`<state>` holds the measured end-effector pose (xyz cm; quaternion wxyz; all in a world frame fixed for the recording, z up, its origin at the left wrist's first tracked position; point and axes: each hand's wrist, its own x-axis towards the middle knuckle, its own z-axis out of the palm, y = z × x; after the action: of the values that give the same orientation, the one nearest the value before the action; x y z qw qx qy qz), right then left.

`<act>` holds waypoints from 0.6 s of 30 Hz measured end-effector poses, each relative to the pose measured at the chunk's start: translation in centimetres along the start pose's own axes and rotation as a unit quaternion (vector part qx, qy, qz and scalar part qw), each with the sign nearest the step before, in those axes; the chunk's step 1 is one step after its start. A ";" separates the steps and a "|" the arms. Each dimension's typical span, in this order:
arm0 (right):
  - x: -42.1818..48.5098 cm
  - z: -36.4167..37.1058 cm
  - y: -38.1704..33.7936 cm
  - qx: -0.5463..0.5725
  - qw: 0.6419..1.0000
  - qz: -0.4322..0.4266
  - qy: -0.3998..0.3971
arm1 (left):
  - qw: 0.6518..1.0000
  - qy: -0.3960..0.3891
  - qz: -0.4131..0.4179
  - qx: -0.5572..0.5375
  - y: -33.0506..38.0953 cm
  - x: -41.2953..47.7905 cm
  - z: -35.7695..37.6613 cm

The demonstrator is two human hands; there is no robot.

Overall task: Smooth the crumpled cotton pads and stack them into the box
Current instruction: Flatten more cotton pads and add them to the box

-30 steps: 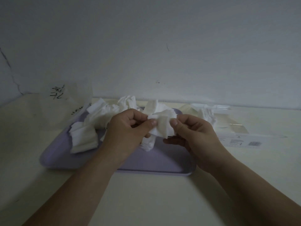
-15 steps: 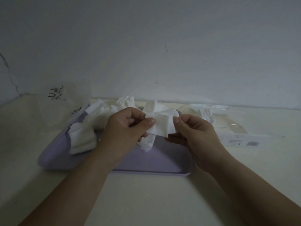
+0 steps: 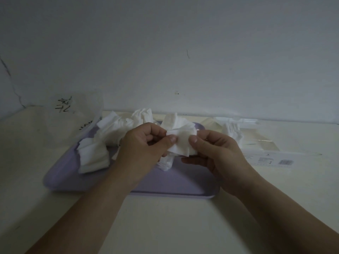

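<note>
A: Left hand [image 3: 145,145] and right hand [image 3: 218,153] are both pinching 1 pad [image 3: 182,143], thumbs on top and fingers curling underneath, just above the far half of the tray [image 3: 174,196].

B: What is changing?

A: 1 second ago the pad was sitting as a bunched wad between the thumbs. Now it is spreading into a flatter sheet, with its near edge hanging free below the thumbs.

B: So the smoothing is working?

A: I am judging it partly done. Creases are still showing, and the pad is not yet heading for the box [image 3: 260,143].

B: Where is the box lying?

A: Right of the tray, on the far side. It is clear, and some white pads are showing inside.

B: And the rest?

A: A pile [image 3: 110,132] of crumpled pads is waiting on the far left of the tray, so most of the job is probably lying ahead.

B: How are the hands sitting?

A: Both are coming in from the near side, converging, and hovering off the tray.
</note>
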<state>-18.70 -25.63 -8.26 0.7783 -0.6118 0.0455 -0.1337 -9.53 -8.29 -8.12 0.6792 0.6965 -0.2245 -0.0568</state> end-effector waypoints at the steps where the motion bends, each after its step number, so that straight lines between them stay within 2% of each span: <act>1: 0.0 0.0 0.1 0.003 1.000 -0.001 0.002 | 1.000 0.000 0.001 0.001 0.0 -0.1 0.0; 10: 0.3 0.1 0.2 0.055 0.998 0.000 0.021 | 1.000 0.016 -0.013 -0.023 -0.1 0.1 0.1; 14: 0.5 -0.2 0.5 0.032 0.996 -0.008 0.086 | 0.999 0.035 -0.012 -0.038 0.0 0.4 -0.2; 16: 0.6 -0.2 0.6 0.018 0.993 -0.011 0.114 | 0.997 0.022 -0.018 -0.073 0.4 0.5 -0.3; 18: 0.6 0.0 0.5 0.017 0.994 -0.013 0.107 | 0.996 -0.006 -0.019 -0.089 0.7 0.3 -0.2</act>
<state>-18.11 -25.71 -8.69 0.7775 -0.5812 0.1178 -0.2093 -9.36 -8.17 -7.39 0.7357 0.6374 -0.2090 -0.0934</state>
